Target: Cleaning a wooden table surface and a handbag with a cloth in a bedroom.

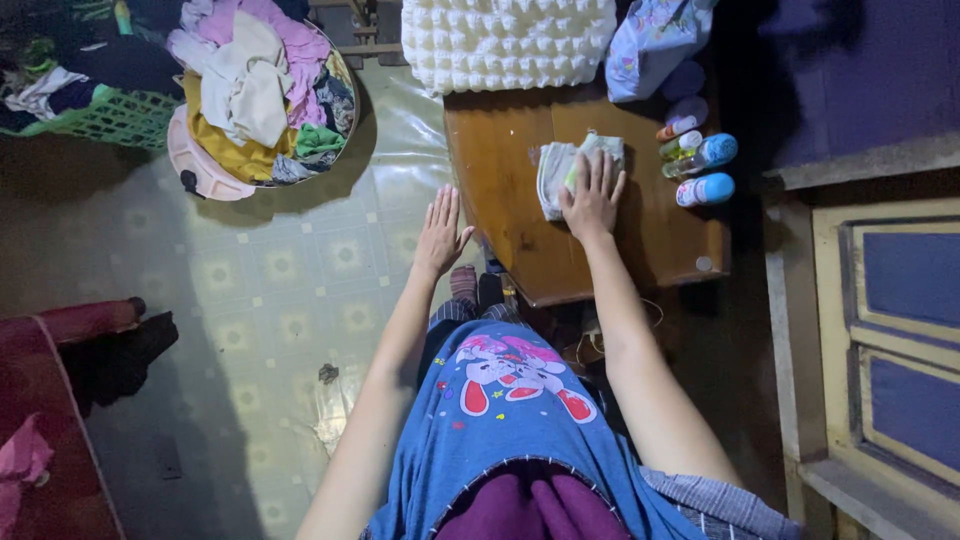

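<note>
My right hand [592, 198] lies flat, fingers spread, on a small folded light cloth [556, 172] that rests on a low wooden table [520, 240]. My left hand [440, 235] hovers open with straight fingers just left of the table's edge, over the patterned floor, holding nothing. Both arms reach forward from my body, which wears a blue top with a cartoon print.
A round pink basket [200, 165] heaped with mixed clothes stands on the floor at the upper left, beside a green basket [110, 115]. Several small bottles [700, 160] lie on the table's right side. A white knobbly cushion [505, 40] sits behind the table. A yellow and blue cabinet [890, 330] is at the right.
</note>
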